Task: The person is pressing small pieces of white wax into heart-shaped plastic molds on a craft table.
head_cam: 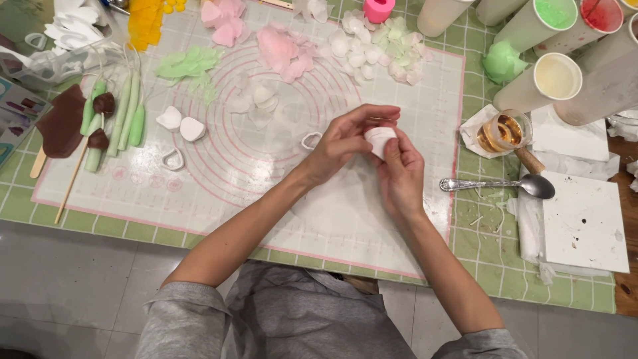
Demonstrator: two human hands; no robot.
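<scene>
Both my hands meet over the middle of a translucent work mat (219, 166) with pink circles. My left hand (345, 141) and my right hand (401, 174) together pinch a small white piece of soft paste (380, 138), fingers wrapped around it. A small heart-shaped cutter (310, 139) lies on the mat just left of my left hand. White, pink and pale green petals (372, 46) are spread at the mat's far side.
Green stems (127, 110) and a brown paste shape (61, 123) on sticks lie at left, with white heart cutters (181, 125) beside them. Tall cups of coloured material (545, 80), a small glass jar (504, 131), a metal spoon (498, 184) and a white board (585, 229) stand at right.
</scene>
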